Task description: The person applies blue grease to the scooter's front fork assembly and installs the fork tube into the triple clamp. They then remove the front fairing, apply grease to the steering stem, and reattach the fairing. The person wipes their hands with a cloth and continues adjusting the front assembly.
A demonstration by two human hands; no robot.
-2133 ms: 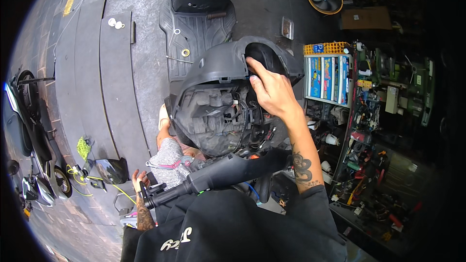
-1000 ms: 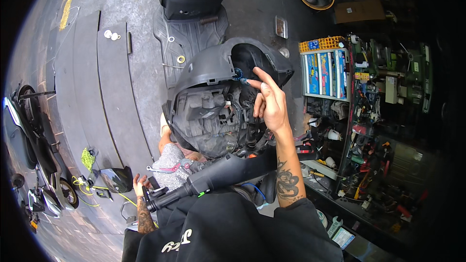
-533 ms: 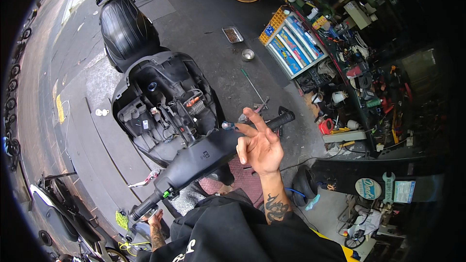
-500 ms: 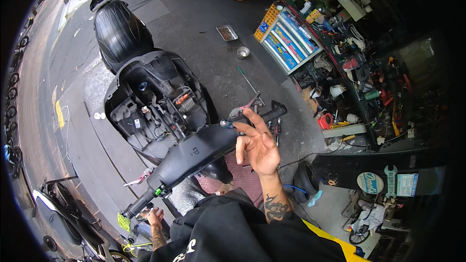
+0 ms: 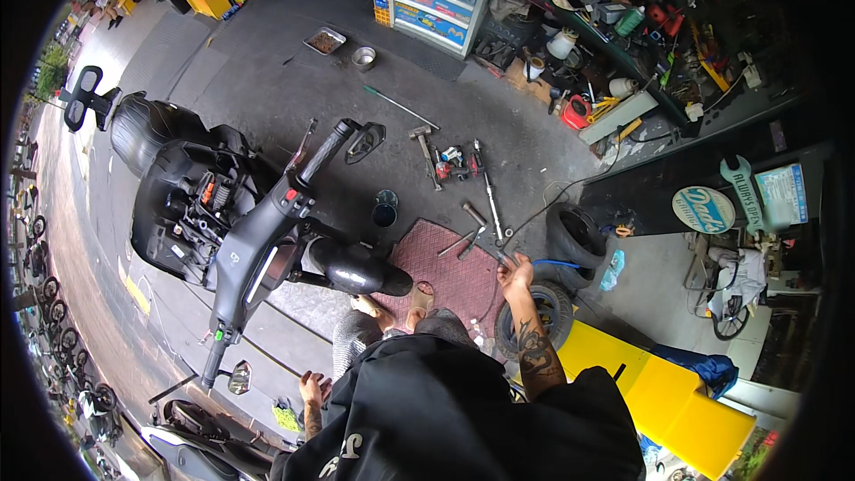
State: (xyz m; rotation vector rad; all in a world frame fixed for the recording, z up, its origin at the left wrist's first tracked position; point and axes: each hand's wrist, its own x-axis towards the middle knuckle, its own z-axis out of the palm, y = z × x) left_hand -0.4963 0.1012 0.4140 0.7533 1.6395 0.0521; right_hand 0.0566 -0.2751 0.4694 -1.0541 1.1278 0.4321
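My right hand (image 5: 515,278) is raised palm up at the right edge of the red mat, its fingers loosely bent and apart. Nothing can be made out in it. Just beyond its fingertips in the picture lie hand tools (image 5: 481,240) on the mat. Below it, a scooter wheel with a tyre (image 5: 537,316) is partly covered by my forearm. My left hand (image 5: 312,387) hangs low at my left side with fingers apart, away from the handlebar. The dark scooter (image 5: 245,258) stands to my left, its seat raised and the engine bay uncovered.
A ratchet handle and several red tools (image 5: 454,163) lie on the floor ahead, near a dark bucket (image 5: 385,208). Loose tyres (image 5: 574,240) and a yellow bench (image 5: 623,365) are on my right. A cluttered workbench (image 5: 579,27) and drawer cabinet (image 5: 436,0) stand behind.
The view has swung right and away from the scooter. My right hand has gone from beside the handlebar to near the tyres. My left hand is now clear of the left grip.
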